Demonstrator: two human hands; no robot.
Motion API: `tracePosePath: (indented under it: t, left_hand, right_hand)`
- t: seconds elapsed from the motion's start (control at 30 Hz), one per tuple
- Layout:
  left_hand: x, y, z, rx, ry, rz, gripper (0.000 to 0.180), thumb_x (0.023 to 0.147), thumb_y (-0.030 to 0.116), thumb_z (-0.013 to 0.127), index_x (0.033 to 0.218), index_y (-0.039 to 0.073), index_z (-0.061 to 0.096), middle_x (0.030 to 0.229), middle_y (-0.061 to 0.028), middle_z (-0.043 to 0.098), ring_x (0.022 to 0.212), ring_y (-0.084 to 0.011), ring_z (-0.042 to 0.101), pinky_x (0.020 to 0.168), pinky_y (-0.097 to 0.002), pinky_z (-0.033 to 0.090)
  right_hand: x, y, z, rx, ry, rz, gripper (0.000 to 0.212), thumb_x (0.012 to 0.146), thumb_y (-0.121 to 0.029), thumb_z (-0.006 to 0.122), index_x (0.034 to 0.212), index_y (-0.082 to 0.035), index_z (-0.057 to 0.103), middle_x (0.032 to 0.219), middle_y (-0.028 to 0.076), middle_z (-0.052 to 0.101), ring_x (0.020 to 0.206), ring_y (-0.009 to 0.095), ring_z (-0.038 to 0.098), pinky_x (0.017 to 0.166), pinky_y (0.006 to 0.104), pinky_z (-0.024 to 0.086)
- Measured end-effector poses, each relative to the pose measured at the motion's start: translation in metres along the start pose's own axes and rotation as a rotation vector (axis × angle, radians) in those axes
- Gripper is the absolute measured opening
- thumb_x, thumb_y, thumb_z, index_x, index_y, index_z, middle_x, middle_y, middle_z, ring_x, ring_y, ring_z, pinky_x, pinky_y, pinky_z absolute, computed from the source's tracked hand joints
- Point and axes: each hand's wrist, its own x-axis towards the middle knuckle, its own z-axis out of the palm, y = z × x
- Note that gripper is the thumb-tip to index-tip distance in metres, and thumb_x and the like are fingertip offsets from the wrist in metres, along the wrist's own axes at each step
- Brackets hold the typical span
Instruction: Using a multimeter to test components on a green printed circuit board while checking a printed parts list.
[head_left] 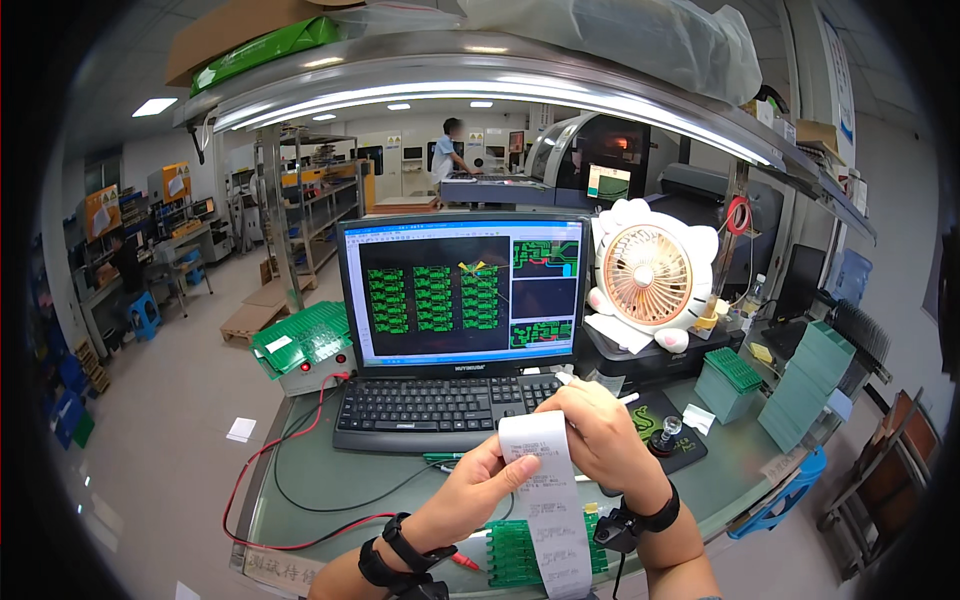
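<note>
A long white strip of printed paper [556, 505] hangs between my hands, its top curling over and its lower end lying across a green circuit board panel [512, 553] at the table's front edge. My left hand [472, 497] is closed on the strip's left edge, thumb lying on the printed face. At the strip's top right, my right hand [606, 432] pinches the paper with bent fingers, partly hidden behind the hand. A white pen-like stick shows just past the right knuckles; I cannot tell whether that hand holds it. Both wrists wear black straps.
Behind my hands sit a black keyboard [430, 405] and a monitor [430, 290] showing board layouts. A white cat-shaped fan [652, 275] stands right of it. Green boards [308, 335] rest on a box at left; more boards [730, 375] are stacked at right. Red and black test leads [232, 490] cross the table.
</note>
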Motion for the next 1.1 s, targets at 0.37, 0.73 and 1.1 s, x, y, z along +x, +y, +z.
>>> tracePosePath:
  t: [0.37, 0.73, 1.1]
  left_hand:
    - [0.000, -0.007, 0.001, -0.010, 0.034, 0.025, 0.033, 0.096, 0.015, 0.052, 0.125, 0.000, 0.045, 0.115, -0.0057, 0.057, 0.105, -0.0133, 0.055, 0.093, -0.0327, 0.045]
    - [-0.007, 0.001, 0.011, -0.044, 0.025, -0.021, 0.034, 0.095, 0.019, 0.057, 0.122, 0.000, 0.050, 0.112, -0.0050, 0.059, 0.102, -0.0114, 0.056, 0.090, -0.0300, 0.046]
    - [-0.006, -0.004, 0.010, -0.034, 0.046, 0.030, 0.030, 0.095, 0.016, 0.056, 0.121, 0.001, 0.051, 0.112, -0.0051, 0.060, 0.103, -0.0121, 0.056, 0.093, -0.0314, 0.044]
  right_hand:
    - [0.009, -0.005, 0.001, 0.093, -0.062, -0.178, 0.049, 0.075, 0.006, 0.056, 0.121, -0.009, 0.055, 0.115, 0.012, 0.056, 0.100, 0.031, 0.055, 0.085, 0.0405, 0.044]
    - [-0.002, -0.008, -0.011, 0.003, -0.001, -0.013, 0.019, 0.067, -0.005, 0.066, 0.085, -0.009, 0.067, 0.081, 0.004, 0.061, 0.074, 0.023, 0.058, 0.070, 0.0371, 0.046]
    - [0.003, -0.006, -0.008, -0.044, 0.011, -0.083, 0.016, 0.075, -0.004, 0.062, 0.091, -0.006, 0.063, 0.075, 0.005, 0.060, 0.072, 0.024, 0.058, 0.073, 0.0367, 0.044]
